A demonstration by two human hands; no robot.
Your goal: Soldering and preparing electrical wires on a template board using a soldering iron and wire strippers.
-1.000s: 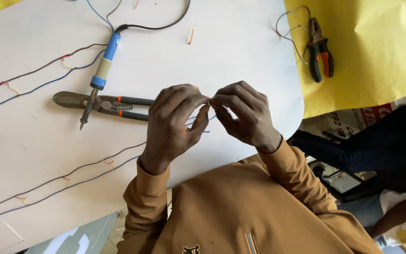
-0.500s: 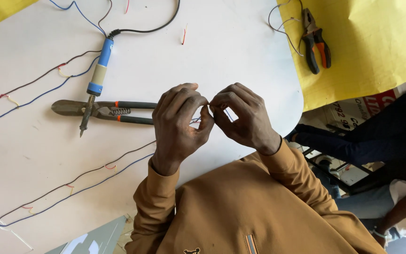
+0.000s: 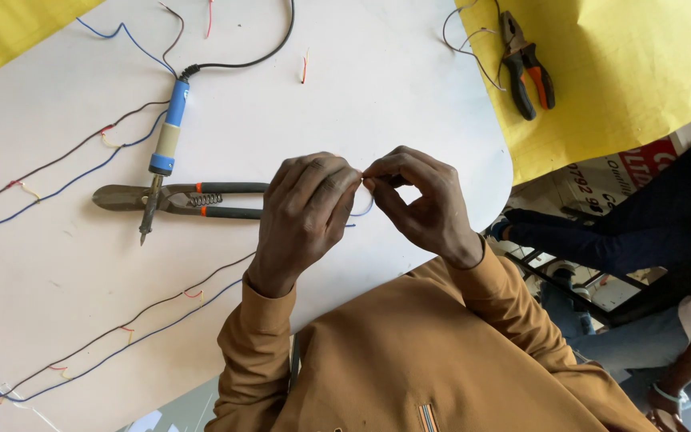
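Observation:
My left hand (image 3: 305,212) and my right hand (image 3: 417,200) meet fingertip to fingertip over the white table (image 3: 345,104). Between them they pinch a thin wire (image 3: 364,210), of which a short pale-blue loop shows under the fingers. Just left of my left hand lie metal snips with black handles (image 3: 189,198). A blue-handled soldering iron (image 3: 165,144) rests across the snips, tip pointing toward me. Both sleeves are tan.
Long dark and blue wires (image 3: 81,160) run across the table's left side. Orange-handled pliers (image 3: 525,64) lie on a yellow sheet (image 3: 625,72) at the upper right. A short red wire scrap (image 3: 304,68) lies up the table. Another person's legs (image 3: 633,232) are at the right.
My hands stay pinched together on the wire; the fingers have shifted slightly. The view has drifted a little, so the tools sit lower in the picture.

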